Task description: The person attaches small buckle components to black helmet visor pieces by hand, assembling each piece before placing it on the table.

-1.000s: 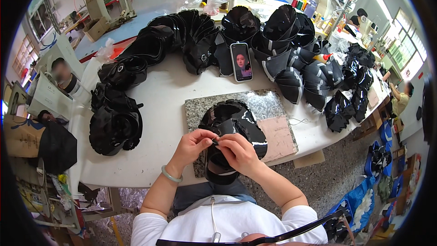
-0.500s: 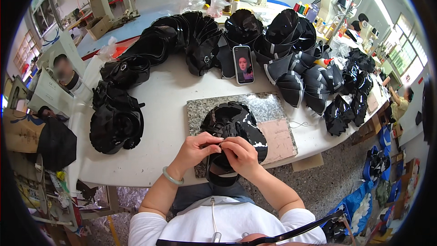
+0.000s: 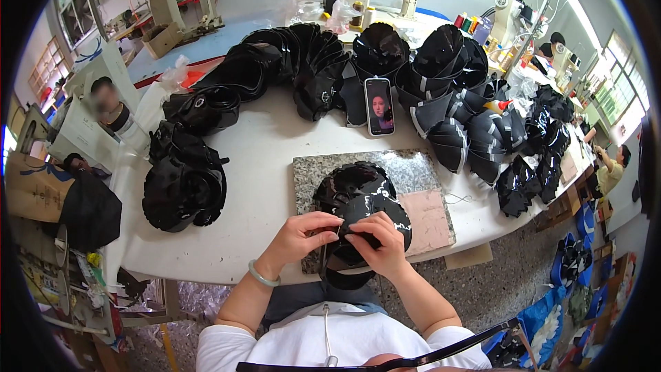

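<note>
On a granite slab (image 3: 406,160) in front of me lies a stack of glossy black shoe uppers (image 3: 351,180), their edges scalloped. The one nearest me hangs past the table's front edge. My left hand (image 3: 301,235) pinches this upper's edge between thumb and fingertips. My right hand (image 3: 381,244) is pinched on the same edge, just to the right, with the fingertips of both hands close together. Whatever small fold lies under the fingertips is hidden. A pinkish pad (image 3: 428,219) covers the slab's right part.
A phone (image 3: 379,107) leans against heaps of black uppers (image 3: 441,55) behind the slab. More uppers (image 3: 182,189) lie at left. A red-tipped bottle (image 3: 497,105) rests among the right-hand pieces. Sewing machines (image 3: 410,0) stand behind. A person (image 3: 609,165) sits at far right.
The whole view has shifted slightly, so the table appears lower and farther right. My fingertips have moved slightly along the upper's edge, and the front upper now sits more tilted up.
</note>
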`<state>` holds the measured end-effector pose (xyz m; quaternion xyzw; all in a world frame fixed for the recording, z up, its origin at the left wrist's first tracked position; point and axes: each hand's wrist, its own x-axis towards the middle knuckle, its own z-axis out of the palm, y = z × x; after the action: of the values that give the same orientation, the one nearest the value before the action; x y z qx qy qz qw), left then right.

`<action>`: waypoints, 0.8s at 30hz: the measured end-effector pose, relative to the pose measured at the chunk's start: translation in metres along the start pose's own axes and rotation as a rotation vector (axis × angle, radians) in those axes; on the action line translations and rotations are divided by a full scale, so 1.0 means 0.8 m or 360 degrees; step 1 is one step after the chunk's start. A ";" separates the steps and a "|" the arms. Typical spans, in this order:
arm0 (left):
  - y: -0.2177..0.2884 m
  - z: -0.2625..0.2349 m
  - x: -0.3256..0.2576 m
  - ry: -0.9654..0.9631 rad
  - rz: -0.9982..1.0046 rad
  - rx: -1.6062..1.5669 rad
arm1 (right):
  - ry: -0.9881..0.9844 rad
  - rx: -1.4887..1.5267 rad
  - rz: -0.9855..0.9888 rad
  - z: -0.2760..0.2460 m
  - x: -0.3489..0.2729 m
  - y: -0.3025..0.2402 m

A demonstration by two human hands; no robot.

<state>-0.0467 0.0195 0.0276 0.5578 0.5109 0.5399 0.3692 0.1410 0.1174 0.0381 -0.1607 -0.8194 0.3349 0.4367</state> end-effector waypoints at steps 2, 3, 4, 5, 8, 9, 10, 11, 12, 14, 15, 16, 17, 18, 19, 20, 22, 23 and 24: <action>0.002 -0.003 0.000 -0.0008 0.0006 0.0017 | -0.0035 -0.0019 -0.0095 -0.001 0.003 0.002; 0.004 -0.003 0.000 -0.0017 0.0015 0.0033 | -0.0070 -0.0041 -0.0192 -0.002 0.004 0.003; 0.005 -0.002 0.000 -0.0018 0.0011 0.0030 | -0.0072 -0.0042 -0.0187 -0.001 0.003 0.004; 0.006 -0.003 0.000 -0.0072 0.0031 0.0032 | -0.0030 -0.0063 -0.0254 0.001 0.004 0.006; 0.007 -0.001 -0.002 -0.0098 -0.0058 -0.0013 | 0.0001 -0.0088 -0.0374 0.004 0.006 0.009; 0.007 0.000 -0.003 -0.0074 -0.0167 -0.0063 | -0.0010 -0.0096 -0.0427 0.004 0.007 0.010; 0.009 0.002 -0.005 -0.0079 -0.0159 -0.0061 | -0.0004 -0.0102 -0.0432 0.004 0.005 0.011; 0.012 0.003 -0.009 -0.0039 -0.0219 -0.0089 | -0.0054 -0.0091 -0.0426 0.005 0.000 0.012; 0.013 0.004 -0.011 -0.0001 -0.0278 -0.0119 | -0.0103 -0.0083 -0.0420 0.006 -0.002 0.013; 0.007 0.005 -0.010 -0.0001 -0.0095 -0.0019 | -0.0083 -0.0114 -0.0439 0.009 -0.001 0.011; 0.005 0.005 -0.011 0.0008 0.0076 0.0079 | -0.0070 -0.0135 -0.0451 0.011 -0.001 0.009; 0.004 0.005 -0.012 0.0002 0.0084 0.0076 | -0.0049 -0.0122 -0.0442 0.013 -0.002 0.007; 0.004 0.003 -0.012 0.0002 -0.0061 0.0022 | -0.0045 -0.0129 -0.0447 0.013 -0.001 0.006; 0.006 0.003 -0.011 0.0000 -0.0206 -0.0031 | -0.0018 -0.0158 -0.0407 0.014 -0.002 0.005; 0.009 0.010 -0.011 -0.0004 -0.0199 -0.0029 | 0.0009 -0.0186 -0.0366 0.013 -0.002 0.003; 0.020 0.022 -0.009 0.0229 -0.0144 0.0093 | 0.0017 -0.0190 -0.0366 0.013 -0.002 0.003; 0.055 0.040 -0.005 0.0583 0.0183 0.0430 | 0.0209 -0.0140 -0.0099 0.005 -0.003 0.002; 0.074 0.042 -0.012 0.0586 0.0179 0.0439 | 0.0276 -0.0056 0.0009 -0.005 0.008 -0.014; 0.092 0.045 -0.022 0.0522 0.0375 0.0323 | 0.0386 -0.0084 -0.0053 -0.017 0.018 -0.025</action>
<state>0.0027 -0.0073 0.0895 0.5527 0.5471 0.6086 0.1578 0.1446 0.1165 0.0655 -0.1978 -0.7716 0.2841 0.5337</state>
